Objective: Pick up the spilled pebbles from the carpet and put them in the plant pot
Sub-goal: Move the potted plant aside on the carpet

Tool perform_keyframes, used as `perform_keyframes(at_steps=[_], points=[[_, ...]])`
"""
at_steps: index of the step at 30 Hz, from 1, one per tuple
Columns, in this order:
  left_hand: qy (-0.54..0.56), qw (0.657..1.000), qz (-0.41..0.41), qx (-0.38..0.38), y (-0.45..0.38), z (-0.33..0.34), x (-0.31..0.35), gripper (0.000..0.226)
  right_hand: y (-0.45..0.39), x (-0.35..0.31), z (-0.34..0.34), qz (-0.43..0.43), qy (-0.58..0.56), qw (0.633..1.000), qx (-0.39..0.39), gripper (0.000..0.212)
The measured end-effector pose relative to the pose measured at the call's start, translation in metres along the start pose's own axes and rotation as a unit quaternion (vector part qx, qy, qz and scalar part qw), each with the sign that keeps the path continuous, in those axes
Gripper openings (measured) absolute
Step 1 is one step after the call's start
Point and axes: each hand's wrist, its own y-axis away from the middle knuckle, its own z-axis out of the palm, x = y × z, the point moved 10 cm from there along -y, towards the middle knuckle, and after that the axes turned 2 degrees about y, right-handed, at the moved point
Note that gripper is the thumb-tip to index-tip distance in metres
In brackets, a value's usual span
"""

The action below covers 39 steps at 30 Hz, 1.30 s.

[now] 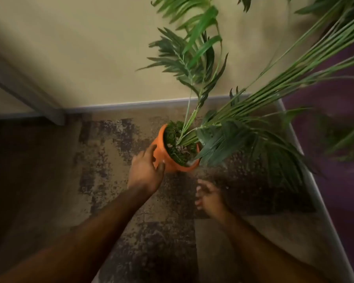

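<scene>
Orange plant pot (161, 154) sits tilted on patchy carpet (114, 152), mouth leaning toward your right. Pale pebbles (179, 148) inside among green moss, at base of palm stems. Loose pebbles on carpet too blurry to spot.

Looks like a room corner in a home or office, prob. indoors: patchy brown carpet (131, 201), plain yellow wall (90, 48) w/ grey baseboard (141, 103), potted plant (192, 64).
</scene>
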Motion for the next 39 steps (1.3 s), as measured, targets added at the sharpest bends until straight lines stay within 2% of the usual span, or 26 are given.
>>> perform_keyframes(at_steps=[4, 7, 10, 13, 16, 21, 24, 29, 34, 39], points=[[0.021, 1.0, -0.007, -0.001, -0.027, 0.027, -0.012, 0.061, -0.041, -0.002, -0.009, 0.013, -0.08, 0.997, 0.017, 0.037], [0.058, 0.998, -0.009, -0.005, -0.042, 0.042, -0.014, 0.059, -0.063, 0.001, -0.004, 0.012, -0.094, 0.995, 0.016, 0.038], [0.057, 0.998, 0.012, 0.037, -0.062, 0.042, -0.013, 0.059, -0.091, 0.0, -0.005, 0.022, -0.124, 0.991, 0.054, 0.034], [0.016, 0.996, 0.033, 0.083, -0.07, 0.043, -0.013, 0.06, -0.116, 0.009, 0.005, 0.054, -0.213, 0.972, 0.08, 0.049], [0.019, 0.996, 0.041, 0.082, -0.074, 0.058, -0.019, 0.056, -0.139, 0.007, 0.022, 0.05, -0.226, 0.97, 0.078, 0.059], [0.08, 0.989, 0.061, 0.109, -0.08, 0.064, -0.025, 0.046, -0.155, -0.007, 0.034, 0.053, -0.303, 0.948, 0.085, 0.046], [0.138, 0.983, 0.053, 0.11, -0.086, 0.065, -0.034, 0.041, -0.158, -0.018, 0.037, 0.031, -0.295, 0.949, 0.105, 0.04], [0.153, 0.986, 0.019, 0.059, -0.087, 0.053, -0.045, 0.032, -0.152, -0.019, 0.038, 0.013, -0.253, 0.961, 0.112, 0.023], [0.306, 0.952, -0.016, 0.025, -0.082, 0.052, -0.071, 0.027, -0.137, -0.025, 0.046, -0.008, -0.209, 0.973, 0.093, 0.023], [0.275, 0.961, -0.04, 0.006, -0.085, 0.053, -0.089, 0.032, -0.132, -0.025, 0.051, -0.005, -0.178, 0.979, 0.099, 0.028]])
